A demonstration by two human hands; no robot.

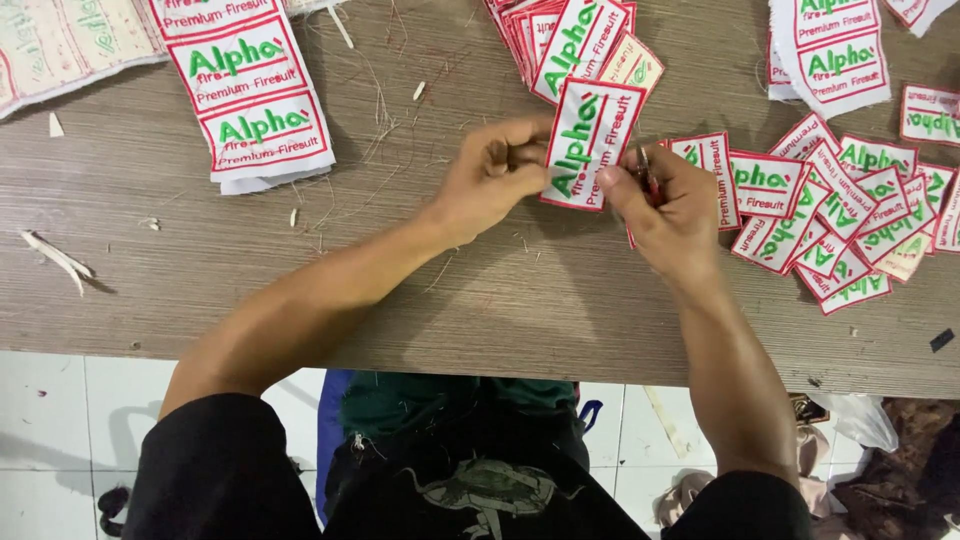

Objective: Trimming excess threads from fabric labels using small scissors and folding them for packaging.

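- Two hands, left hand [495, 175] and right hand [665, 210], both pinch one white patch [590, 140] with red border at frame centre, above the bench [500, 300].
- Right hand also grips small scissors [648, 175].
- One loose pile of cut patches [840, 210] lies right; uncut strip [255, 95] of three upper left.

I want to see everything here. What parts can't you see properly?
Head view:
- Tool in the right hand: mostly hidden by fingers and the held patch; only a red bit shows.
- Patch's back: faces away.
- Strip of patches: cut off by the top edge.
- Left hand fingertips: behind the patch.
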